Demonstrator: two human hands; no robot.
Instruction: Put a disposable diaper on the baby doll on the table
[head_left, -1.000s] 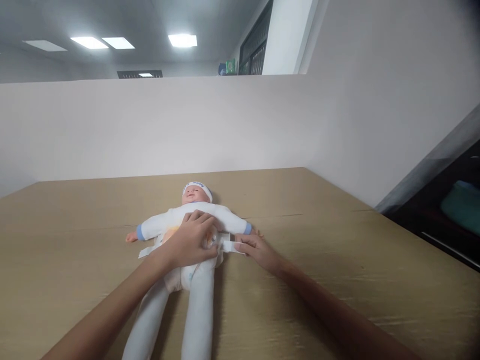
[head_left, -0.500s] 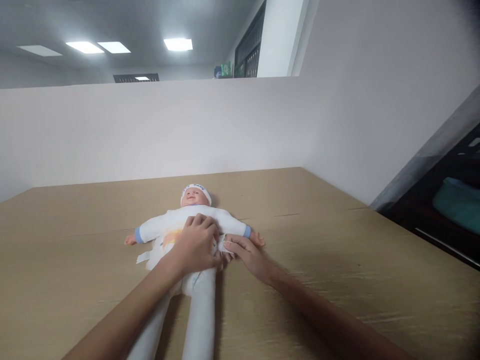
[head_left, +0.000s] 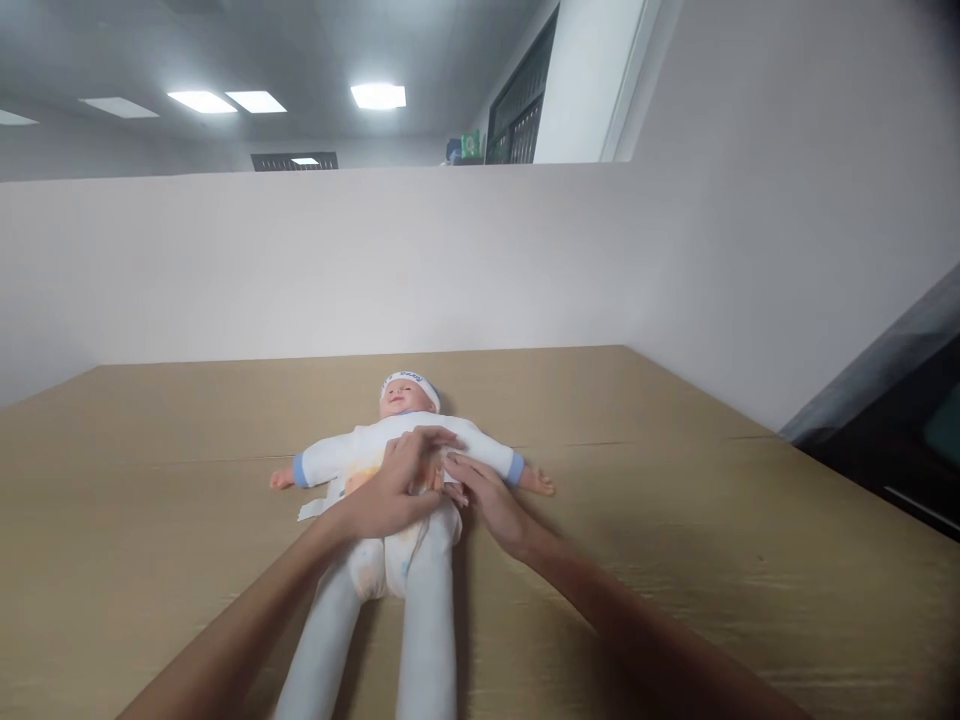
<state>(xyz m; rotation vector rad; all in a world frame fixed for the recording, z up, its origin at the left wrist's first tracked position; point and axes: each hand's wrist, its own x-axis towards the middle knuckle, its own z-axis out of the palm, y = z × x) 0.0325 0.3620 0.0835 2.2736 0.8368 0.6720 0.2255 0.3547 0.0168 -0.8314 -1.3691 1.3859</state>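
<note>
Left hand [head_left: 394, 487] flat, palm down on doll [head_left: 330, 462] belly; right hand [head_left: 489, 500] flat alongside, fingertips touching; neither grips.

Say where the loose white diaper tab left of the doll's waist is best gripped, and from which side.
Pinch the free end of the diaper tab, coming in from the person's left, low along the table. It sticks out sideways beyond the waist of the doll, below the outstretched arm, clear of the left hand on the belly.

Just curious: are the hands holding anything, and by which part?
Nothing gripped, it seems: left hand and right hand press flat on the doll at its waist, over the diaper.
</note>
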